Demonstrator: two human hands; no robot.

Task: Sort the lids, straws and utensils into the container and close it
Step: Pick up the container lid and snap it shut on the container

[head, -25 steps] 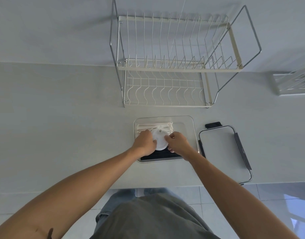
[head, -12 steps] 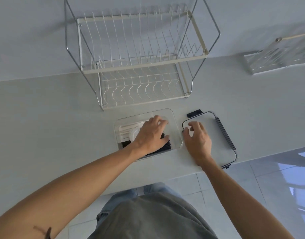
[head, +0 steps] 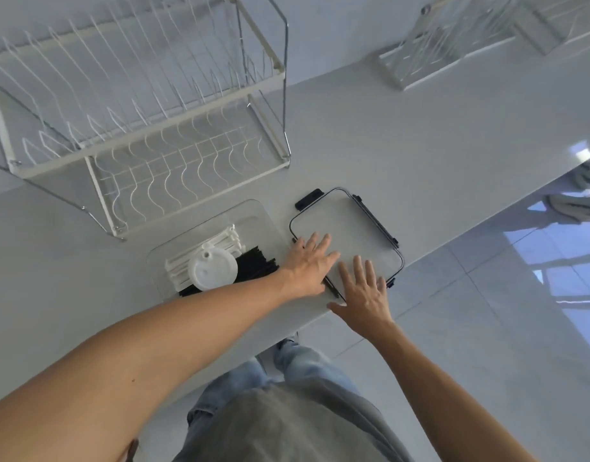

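A clear rectangular container [head: 253,211] sits on the counter with no cover on it. Inside lie a round white cup lid [head: 213,269], white utensils [head: 217,243] and black straws [head: 257,265]. To its right the container's clear cover [head: 357,221], with a black rim and clasps, lies flat on the counter. My left hand [head: 308,261] rests with fingers spread on the cover's near left edge. My right hand [head: 365,291] lies flat and spread on its near corner. Neither hand holds anything.
A two-tier white wire dish rack [head: 137,105] stands behind the container. A second white rack [head: 453,45] is at the far right of the counter. The counter's front edge [head: 453,225] runs just right of the cover, with tiled floor below.
My left hand left the container and moved right onto the cover. My right hand slid toward the cover's near corner. The view swung to the right.
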